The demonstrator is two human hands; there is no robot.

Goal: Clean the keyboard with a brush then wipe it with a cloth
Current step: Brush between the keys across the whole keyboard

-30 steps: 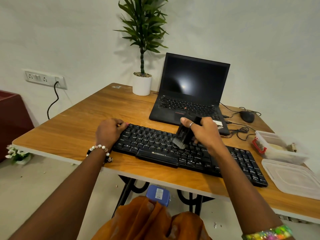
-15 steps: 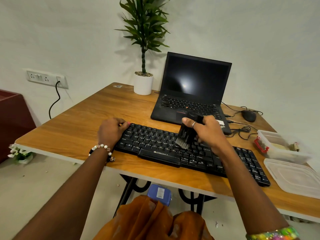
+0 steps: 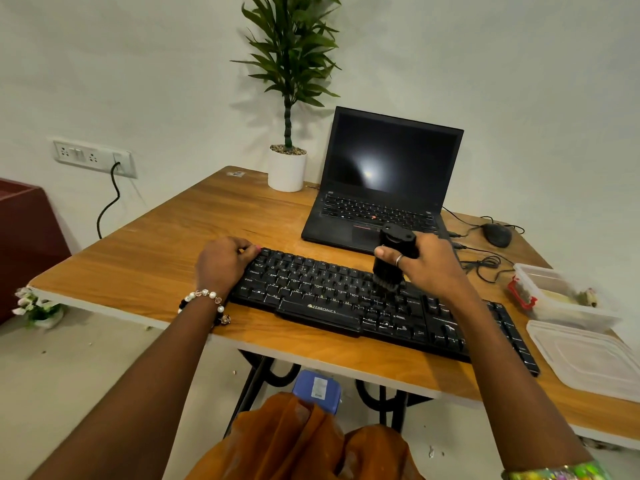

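Only clear text: "ZEBRONICS" is showing in white on the wrist-rest bar of the black keyboard (image 3: 346,306). Key legends like Ctrl and Alt are reading faintly on it; the laptop (image 3: 377,188) markings are staying too small to read.

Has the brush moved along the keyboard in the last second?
Yes. The brush has shifted rightward along the keyboard, away from the Zebronics logo, and stands more upright.
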